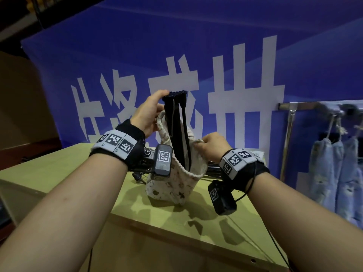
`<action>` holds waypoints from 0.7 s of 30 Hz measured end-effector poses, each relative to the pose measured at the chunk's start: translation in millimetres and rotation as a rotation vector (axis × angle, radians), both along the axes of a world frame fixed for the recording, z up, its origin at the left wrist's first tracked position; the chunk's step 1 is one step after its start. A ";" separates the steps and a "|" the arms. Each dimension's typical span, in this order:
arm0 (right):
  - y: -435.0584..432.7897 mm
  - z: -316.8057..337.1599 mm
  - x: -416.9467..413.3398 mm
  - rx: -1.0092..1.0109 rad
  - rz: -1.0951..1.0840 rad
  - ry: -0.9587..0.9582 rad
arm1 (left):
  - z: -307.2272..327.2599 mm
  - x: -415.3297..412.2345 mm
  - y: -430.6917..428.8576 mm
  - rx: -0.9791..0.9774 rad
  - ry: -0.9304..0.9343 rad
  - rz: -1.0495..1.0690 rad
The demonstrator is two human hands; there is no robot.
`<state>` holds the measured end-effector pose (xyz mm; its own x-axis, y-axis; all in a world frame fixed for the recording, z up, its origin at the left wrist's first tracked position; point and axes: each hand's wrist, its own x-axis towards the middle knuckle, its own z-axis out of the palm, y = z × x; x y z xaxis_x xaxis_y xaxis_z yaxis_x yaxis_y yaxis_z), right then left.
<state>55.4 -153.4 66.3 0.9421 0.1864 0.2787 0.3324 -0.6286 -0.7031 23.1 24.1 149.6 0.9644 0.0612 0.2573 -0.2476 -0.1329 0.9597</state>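
A small cream drawstring pouch (172,183) with dark prints hangs just above the yellow-green table (78,169). My right hand (211,147) pinches the pouch's rim on the right side. My left hand (150,112) is raised and grips the top of a bundle of black cable ties (179,122). The lower ends of the ties reach down into the pouch's open mouth. Both wrists wear black bands with square printed markers and small black boxes.
Dark metal parts (146,163) lie on the table behind the pouch. A blue banner (196,55) with large white characters hangs behind. At the right, a metal rail (294,106) carries pale blue pouches (334,173) on strings.
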 end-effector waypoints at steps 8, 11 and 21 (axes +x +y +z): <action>7.1 26.2 -4.3 0.734 0.182 0.160 | 12.9 -9.7 2.8 -0.029 -0.040 -0.036; 9.9 39.0 -7.1 0.977 0.305 0.270 | 9.2 -10.4 -0.7 0.022 -0.018 -0.024; -2.0 46.0 -12.3 1.248 0.379 0.345 | 21.9 -17.4 -23.6 -0.107 -0.016 -0.098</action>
